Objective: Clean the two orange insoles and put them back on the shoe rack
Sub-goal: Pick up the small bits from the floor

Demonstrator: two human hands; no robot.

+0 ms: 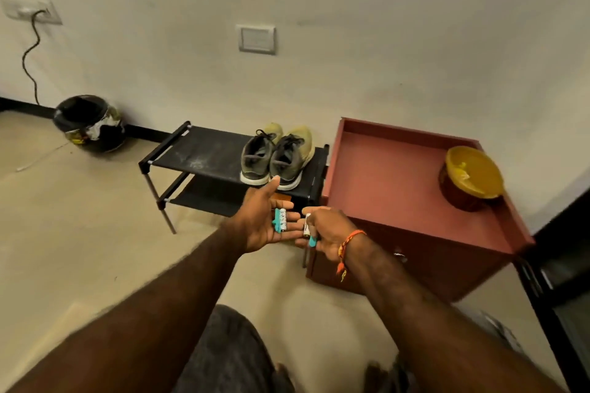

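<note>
While small teal-and-white objects point(280, 219) are held before the shoe rack point(204, 153), no orange insoles are seen.
The left hand point(266, 223) lies flat-fingered; the right hand point(325, 230) is curled round one piece point(309, 231).

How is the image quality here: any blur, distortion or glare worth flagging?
Head view: warm, dim indoor light, no glare; wide-angle bending at the edges; overall soft, so the small items in the left hand and right hand are unreadable; shoes on the rack stay recognisable.
</note>
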